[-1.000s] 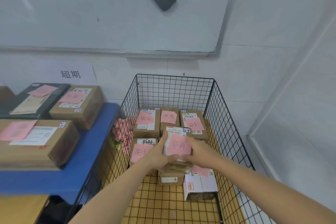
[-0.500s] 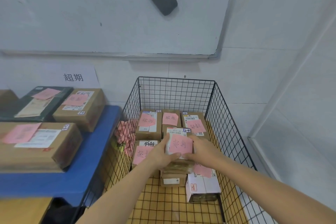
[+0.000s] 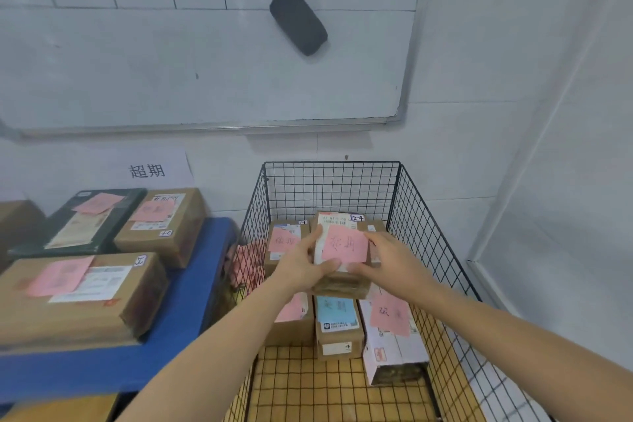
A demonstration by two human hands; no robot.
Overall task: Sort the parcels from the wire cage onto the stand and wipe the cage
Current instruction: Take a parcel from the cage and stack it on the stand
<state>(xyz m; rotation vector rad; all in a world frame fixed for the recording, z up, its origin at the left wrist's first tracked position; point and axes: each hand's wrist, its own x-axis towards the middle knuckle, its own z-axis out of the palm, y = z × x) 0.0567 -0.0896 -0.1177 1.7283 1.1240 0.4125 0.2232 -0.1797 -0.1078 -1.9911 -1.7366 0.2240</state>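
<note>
A whiteboard (image 3: 171,62) fills the far wall of a white-tiled corner. At left a blue stand (image 3: 191,301), cut off by the frame edge, carries brown parcels (image 3: 78,298) with pink notes. Just right of it stands the wire cage (image 3: 421,233); its near end runs out of view, and the forearms hide some of the parcels inside. Both arms reach forward into the cage. The left hand (image 3: 299,265) and the right hand (image 3: 390,260) grip a small brown parcel (image 3: 342,247) between them by its left and right sides, thumbs over its near edge. It sits over the others; whether it touches them cannot be told. Its pink note is too blurred to read.
</note>
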